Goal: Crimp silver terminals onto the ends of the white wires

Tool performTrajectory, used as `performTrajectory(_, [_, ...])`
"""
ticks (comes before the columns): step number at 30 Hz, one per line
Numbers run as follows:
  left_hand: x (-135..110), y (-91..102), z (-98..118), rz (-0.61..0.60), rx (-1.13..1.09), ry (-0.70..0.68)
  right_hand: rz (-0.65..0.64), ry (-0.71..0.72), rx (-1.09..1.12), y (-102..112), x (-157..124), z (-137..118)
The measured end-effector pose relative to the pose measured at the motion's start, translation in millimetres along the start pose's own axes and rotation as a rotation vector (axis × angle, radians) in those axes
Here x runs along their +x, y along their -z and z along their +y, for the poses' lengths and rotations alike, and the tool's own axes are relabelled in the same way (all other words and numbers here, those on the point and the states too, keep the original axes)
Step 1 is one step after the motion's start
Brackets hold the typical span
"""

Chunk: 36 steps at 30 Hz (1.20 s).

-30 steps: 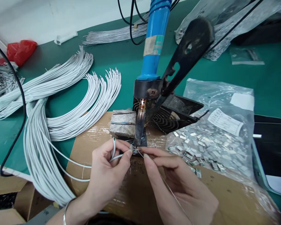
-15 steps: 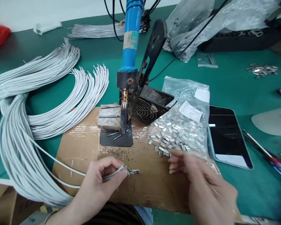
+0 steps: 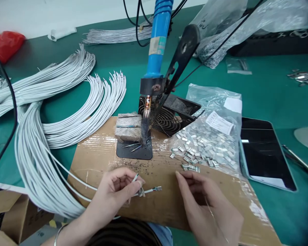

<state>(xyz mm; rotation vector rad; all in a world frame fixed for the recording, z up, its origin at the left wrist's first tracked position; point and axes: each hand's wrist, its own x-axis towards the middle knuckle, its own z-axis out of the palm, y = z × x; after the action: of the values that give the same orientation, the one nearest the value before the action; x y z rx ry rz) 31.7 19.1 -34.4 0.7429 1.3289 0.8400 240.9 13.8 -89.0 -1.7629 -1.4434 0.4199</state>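
Note:
My left hand (image 3: 120, 191) is closed, thumb and fingers pinching white cables (image 3: 149, 190) over the cardboard. A small metal USB plug (image 3: 157, 188) with a green board sits at one cable's end, pointing right. My right hand (image 3: 207, 205) is across from it, thumb and index fingertips together. Thin solder wire (image 3: 212, 215) runs out of its curled fingers and over the hand. Just beyond those fingertips lie a few loose plugs (image 3: 191, 167). The blue-handled soldering iron (image 3: 157, 54) hangs tip-down in a black stand, ahead of both hands.
Many plugs lie on a clear plastic bag (image 3: 214, 89) at the right, beside a phone (image 3: 267, 153). Bundles of white cable (image 3: 30, 153) curve along the left. A small black fan (image 3: 169, 116) stands behind the iron. Cardboard (image 3: 97, 153) covers the front of the green table.
My right hand has drawn back leftward from the loose plugs towards my left hand. The plug at my left hand now extends further from the fingers. The view has shifted slightly left.

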Motion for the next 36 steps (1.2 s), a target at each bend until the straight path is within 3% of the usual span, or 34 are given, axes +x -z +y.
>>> performTrajectory(4, [2, -0.5, 5, 0.020, -0.073, 0.011, -0.031, -0.218, 0.250, -2, -8, -17])
performTrajectory(10, [3, 1.2, 8, -0.011, -0.129, 0.017, -0.165, -0.325, 0.596, -13, -1, -52])
performTrajectory(14, [5, 3.1, 8, -0.065, -0.128, 0.005, -0.274, -0.417, 0.679, -18, -1, -67])
performTrajectory(24, [5, 6.1, 6, -0.123, -0.083, 0.024, -0.525, -0.445, 0.838, -17, 7, -68])
performTrajectory(32, [2, 8.7, 3, -0.160, -0.090, 0.006, -0.519, -0.489, 0.854, -12, 9, -70])
performTrajectory(36, [-1, 10.5, 7, -0.182, 0.004, -0.036, -0.640, -0.426, 0.878, -9, 12, -61])
